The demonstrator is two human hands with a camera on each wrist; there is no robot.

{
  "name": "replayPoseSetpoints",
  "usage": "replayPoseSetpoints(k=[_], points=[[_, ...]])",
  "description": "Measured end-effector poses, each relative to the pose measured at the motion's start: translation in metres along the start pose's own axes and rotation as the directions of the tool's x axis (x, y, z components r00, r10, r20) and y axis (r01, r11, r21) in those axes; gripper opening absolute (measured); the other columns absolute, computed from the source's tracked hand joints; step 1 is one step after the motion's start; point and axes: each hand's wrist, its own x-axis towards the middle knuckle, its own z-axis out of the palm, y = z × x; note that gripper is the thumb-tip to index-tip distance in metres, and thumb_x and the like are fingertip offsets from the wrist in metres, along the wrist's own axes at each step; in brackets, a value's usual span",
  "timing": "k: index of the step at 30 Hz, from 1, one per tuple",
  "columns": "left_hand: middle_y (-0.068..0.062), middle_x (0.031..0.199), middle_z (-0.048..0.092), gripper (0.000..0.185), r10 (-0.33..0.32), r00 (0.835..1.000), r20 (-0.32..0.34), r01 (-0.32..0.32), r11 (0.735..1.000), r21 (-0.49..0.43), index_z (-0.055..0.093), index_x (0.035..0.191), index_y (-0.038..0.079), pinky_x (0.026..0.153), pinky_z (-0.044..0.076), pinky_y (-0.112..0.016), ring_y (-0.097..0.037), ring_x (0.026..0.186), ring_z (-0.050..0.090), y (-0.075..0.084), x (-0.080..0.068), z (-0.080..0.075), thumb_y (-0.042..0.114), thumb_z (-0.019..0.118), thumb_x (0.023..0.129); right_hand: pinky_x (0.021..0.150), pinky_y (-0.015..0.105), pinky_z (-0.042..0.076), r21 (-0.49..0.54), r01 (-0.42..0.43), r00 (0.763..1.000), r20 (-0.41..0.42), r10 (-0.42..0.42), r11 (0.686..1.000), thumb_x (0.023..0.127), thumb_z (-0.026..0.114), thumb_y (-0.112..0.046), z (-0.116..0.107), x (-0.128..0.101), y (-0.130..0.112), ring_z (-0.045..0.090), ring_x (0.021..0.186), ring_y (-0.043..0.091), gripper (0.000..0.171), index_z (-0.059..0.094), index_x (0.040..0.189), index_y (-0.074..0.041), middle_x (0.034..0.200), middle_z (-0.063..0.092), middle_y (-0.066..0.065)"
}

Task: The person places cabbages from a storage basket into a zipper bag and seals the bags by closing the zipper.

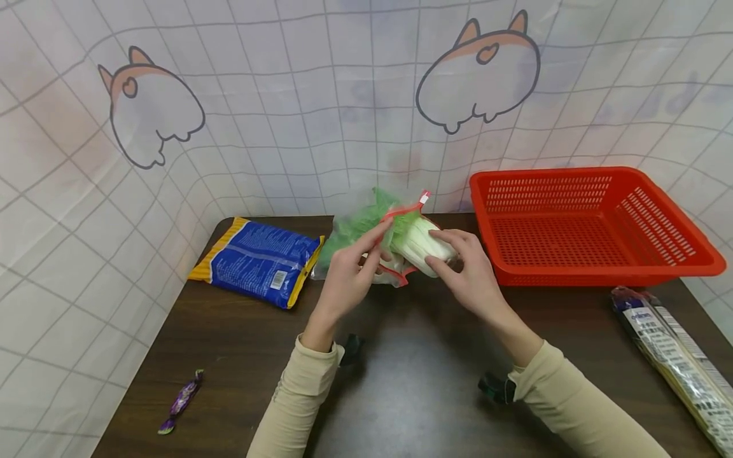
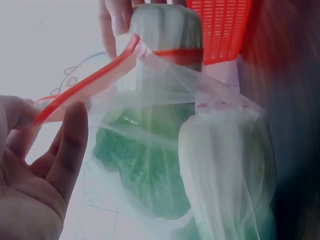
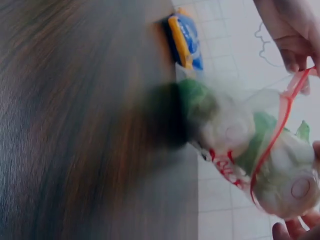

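The left hand (image 1: 347, 275) pinches the red zip strip (image 2: 90, 82) of a clear plastic bag (image 2: 165, 150) between thumb and fingertips (image 2: 70, 145), its fingers curled round the strip's edge and holding the mouth of the bag up and open. The right hand (image 1: 464, 270) curls its fingers round the pale stem end of a bok choy (image 1: 420, 242), gripping the vegetable just where it passes through the mouth of the bag; in the right wrist view the cut base of this bok choy (image 3: 292, 187) sits outside the red strip while its green leaves lie inside. A second bok choy (image 2: 225, 165) already lies wholly within the bag beside the first, its white stalk pressed against the plastic and its dark green leaves bunched toward the bag's closed end. The bag is held just above the dark wooden table (image 1: 412, 381), near its far edge and between the two hands. Just to the right of the bag stands a red plastic basket (image 1: 595, 222), its near corner close to the right hand. To the left of the bag lies a blue and yellow packet (image 1: 260, 261) flat on the table. A long packet of noodles (image 1: 676, 362) lies along the right edge, and a small purple-wrapped sweet (image 1: 180, 401) lies near the front left corner, well apart from the hands.
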Motion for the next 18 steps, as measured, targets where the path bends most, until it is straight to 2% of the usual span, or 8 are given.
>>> replayPoseSetpoints(k=[5,9,11,14,18], points=[[-0.007,0.082,0.07,0.045,-0.022,0.998,-0.064,0.02,0.999,-0.026,0.053,0.143,0.019,0.052,0.048,-0.027,-0.012,0.065,0.061,0.003,0.001,-0.002,0.004,0.048,0.101,0.09,0.044,0.049,0.103,-0.077,0.991,0.116,0.065,0.992,0.092,0.07,-0.023,-0.012,0.003,0.002,0.045,0.115,0.025,0.048,0.057,0.137,-0.014,0.137,0.044,0.011],[-0.007,0.082,0.07,0.044,-0.028,0.996,-0.082,0.025,0.999,-0.036,0.054,0.142,0.016,0.049,0.043,-0.025,-0.015,0.063,0.06,0.004,0.002,-0.002,0.002,0.048,0.1,0.093,0.035,0.047,0.157,-0.109,0.983,0.163,0.083,0.982,0.093,0.068,-0.026,-0.023,0.01,0.001,0.048,0.116,0.024,0.049,0.053,0.139,-0.016,0.136,0.047,0.008],[-0.008,0.081,0.07,0.044,-0.038,0.996,-0.08,0.035,0.999,-0.041,0.055,0.141,0.012,0.047,0.039,-0.024,-0.017,0.063,0.061,0.006,0.002,-0.002,-0.001,0.048,0.099,0.092,0.031,0.046,0.178,-0.107,0.983,0.166,0.077,0.978,0.095,0.065,-0.027,-0.027,0.017,0.001,0.051,0.117,0.024,0.049,0.052,0.141,-0.016,0.136,0.05,0.009],[-0.013,0.079,0.069,0.043,-0.048,0.997,-0.063,0.044,0.998,-0.053,0.055,0.139,0.006,0.045,0.036,-0.025,-0.023,0.062,0.062,0.016,0.002,-0.004,-0.005,0.048,0.098,0.093,0.033,0.049,0.205,-0.087,0.983,0.176,0.051,0.975,0.098,0.061,-0.025,-0.031,0.029,0.0,0.055,0.116,0.026,0.048,0.05,0.142,-0.014,0.134,0.053,0.011],[-0.018,0.079,0.068,0.041,-0.032,0.999,-0.015,0.03,0.993,-0.11,0.055,0.137,-0.002,0.048,0.043,-0.031,-0.029,0.064,0.063,0.037,0.002,-0.01,-0.008,0.046,0.097,0.089,0.036,0.052,0.189,-0.064,0.97,0.241,0.017,0.98,0.099,0.059,-0.024,-0.035,0.044,-0.003,0.061,0.106,0.026,0.041,0.053,0.138,-0.012,0.125,0.06,0.012]])
